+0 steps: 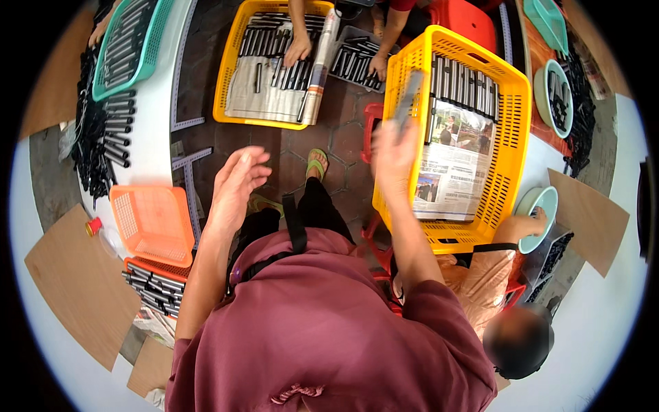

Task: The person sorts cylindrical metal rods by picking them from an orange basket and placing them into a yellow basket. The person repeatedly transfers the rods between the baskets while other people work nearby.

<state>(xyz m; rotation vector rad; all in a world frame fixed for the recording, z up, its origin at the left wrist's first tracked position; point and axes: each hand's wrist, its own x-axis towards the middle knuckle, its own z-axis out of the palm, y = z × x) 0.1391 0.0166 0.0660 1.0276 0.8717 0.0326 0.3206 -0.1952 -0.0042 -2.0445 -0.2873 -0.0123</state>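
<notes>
The person's right hand (pixel 397 154) seems closed around a dark grey elongated object (pixel 410 96) beside the yellow perforated plastic crate (pixel 511 120); blur hides its outline. The left hand (pixel 240 175) is empty, fingers loosely spread. Printed newspaper (pixel 449 168) probably cushions the rowed black-and-silver tubes (pixel 467 86).

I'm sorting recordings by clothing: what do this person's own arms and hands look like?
The left hand and right hand are ungloved, the right one blurred. The forearms are bare, with no watch or bracelet visible. The short, loose sleeves are maroon, matching the shirt.
</notes>
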